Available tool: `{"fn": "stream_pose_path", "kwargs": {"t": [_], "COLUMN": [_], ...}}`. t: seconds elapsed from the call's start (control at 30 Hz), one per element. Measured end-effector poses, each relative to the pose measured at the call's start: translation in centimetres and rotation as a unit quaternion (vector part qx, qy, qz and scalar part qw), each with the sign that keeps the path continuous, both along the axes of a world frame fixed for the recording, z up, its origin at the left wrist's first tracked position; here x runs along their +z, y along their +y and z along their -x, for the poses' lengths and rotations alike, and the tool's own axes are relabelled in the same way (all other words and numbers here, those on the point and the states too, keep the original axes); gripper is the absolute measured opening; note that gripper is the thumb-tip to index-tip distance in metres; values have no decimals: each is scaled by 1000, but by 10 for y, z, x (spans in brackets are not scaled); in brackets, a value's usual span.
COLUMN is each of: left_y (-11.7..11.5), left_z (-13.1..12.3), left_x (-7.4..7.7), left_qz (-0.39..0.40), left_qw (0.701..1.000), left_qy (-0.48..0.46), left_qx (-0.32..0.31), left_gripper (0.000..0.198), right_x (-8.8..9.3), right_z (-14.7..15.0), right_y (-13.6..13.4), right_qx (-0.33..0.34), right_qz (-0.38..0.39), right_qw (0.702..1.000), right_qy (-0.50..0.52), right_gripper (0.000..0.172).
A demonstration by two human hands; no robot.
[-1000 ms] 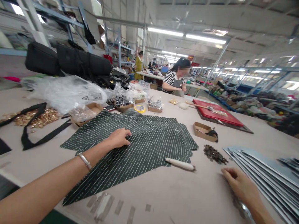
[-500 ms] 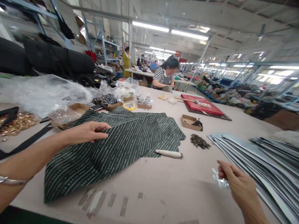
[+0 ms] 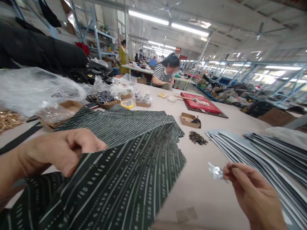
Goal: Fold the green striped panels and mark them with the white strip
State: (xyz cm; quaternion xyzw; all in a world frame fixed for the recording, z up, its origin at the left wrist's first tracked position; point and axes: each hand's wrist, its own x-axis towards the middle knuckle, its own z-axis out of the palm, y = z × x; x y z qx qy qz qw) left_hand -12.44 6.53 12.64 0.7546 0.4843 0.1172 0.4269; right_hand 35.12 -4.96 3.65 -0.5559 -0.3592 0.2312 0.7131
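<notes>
My left hand [image 3: 64,150] is closed on the edge of a dark green fabric piece [image 3: 124,179] with white stripes and lettering, lifted close to the camera. Beneath and beyond it, more of the same striped fabric [image 3: 115,123] lies flat on the table. To the right, my right hand [image 3: 254,191] has thumb and fingers pressed together; anything between the tips is too small to make out. Just left of those fingertips lies a little heap of shiny silver pieces [image 3: 216,171] on the tabletop.
Stacks of grey-edged sheets [image 3: 249,166] lie at right. Dark metal bits [image 3: 197,138] and a small cardboard box [image 3: 190,120] sit mid-table. Further off are a red pad [image 3: 200,103], yellow tape roll [image 3: 127,104] and plastic bags [image 3: 38,91]. A person [image 3: 165,73] sits across the table.
My left hand has raised the fabric and drawn it nearer, so it now covers the white-handled tool seen before. My right hand's fingertips have shifted off the silver pieces to their right side.
</notes>
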Motion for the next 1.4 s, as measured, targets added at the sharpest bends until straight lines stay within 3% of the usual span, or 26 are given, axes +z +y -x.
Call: {"fn": "stream_pose_path", "kwargs": {"t": [0.07, 0.13, 0.2, 0.27, 0.33, 0.43, 0.57, 0.7, 0.97, 1.4], "left_y": [-4, -5, -4, -2, 0, 0, -2, -2, 1, -4], "left_z": [-26, -53, -75, -91, -101, -108, -116, -126, -132, -133], "left_x": [1, -11, -31, -53, -70, -84, -89, -90, -101, -96], "left_qz": [194, 282, 267, 198, 135, 104, 95, 134, 265, 219], "left_qw": [972, 943, 949, 967, 971, 969, 964, 959, 948, 958], "left_qy": [-67, -93, -54, 38, 120, 172, 201, 191, 59, 62], "left_qx": [-110, -153, -159, -158, -155, -143, -148, -162, -169, -172], "left_gripper": [62, 43, 32, 23, 18, 12, 6, 13, 21, 21], "right_x": [16, 31, 39, 38, 26, -6, -50, -70, -62, -66], "right_z": [7, 16, 27, 43, 65, 103, 146, 159, 159, 157], "right_y": [-6, -15, -23, -29, -29, -22, -12, -11, -7, -5], "right_qx": [-44, -73, -67, -18, 65, 203, 278, 296, 322, 334], "right_qz": [-38, -48, -20, 34, 82, 146, 204, 239, 269, 228], "right_qw": [998, 996, 996, 997, 988, 962, 938, 922, 905, 902], "right_qy": [-10, -26, -47, -74, -109, -113, -45, -76, -73, -151], "right_gripper": [25, 19, 14, 15, 16, 15, 22, 18, 17, 12]}}
